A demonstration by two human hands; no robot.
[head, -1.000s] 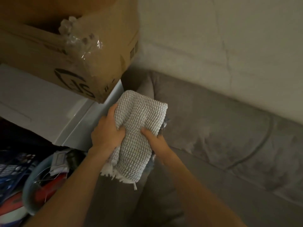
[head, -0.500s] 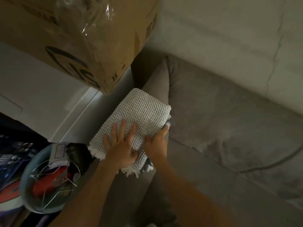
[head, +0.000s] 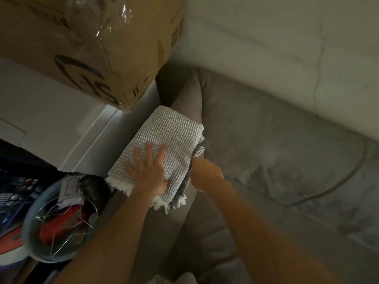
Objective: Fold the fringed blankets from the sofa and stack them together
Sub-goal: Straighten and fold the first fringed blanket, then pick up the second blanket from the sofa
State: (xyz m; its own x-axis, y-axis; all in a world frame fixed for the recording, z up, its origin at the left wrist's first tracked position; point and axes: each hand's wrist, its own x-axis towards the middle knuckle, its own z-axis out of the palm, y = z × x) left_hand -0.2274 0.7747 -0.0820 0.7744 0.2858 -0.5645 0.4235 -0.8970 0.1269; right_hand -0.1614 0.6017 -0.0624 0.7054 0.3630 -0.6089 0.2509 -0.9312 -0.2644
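Note:
A folded light waffle-knit blanket with white fringe lies on the grey sofa's armrest. Under it a darker grey fringed blanket shows at the right edge and near corner. My left hand lies flat on top of the light blanket, fingers spread and straight. My right hand is at the stack's right edge, its fingers hidden against the blankets' side.
A large cardboard box with plastic wrap overhangs at upper left, above a white cabinet. A round basket with wire hangers and clutter stands on the floor at left. The sofa seat stretches right, below a pale wall.
The light blanket, held up in both hands a second ago, now lies on the armrest over the darker one. My left hand has flattened on top; my right stays at the edge.

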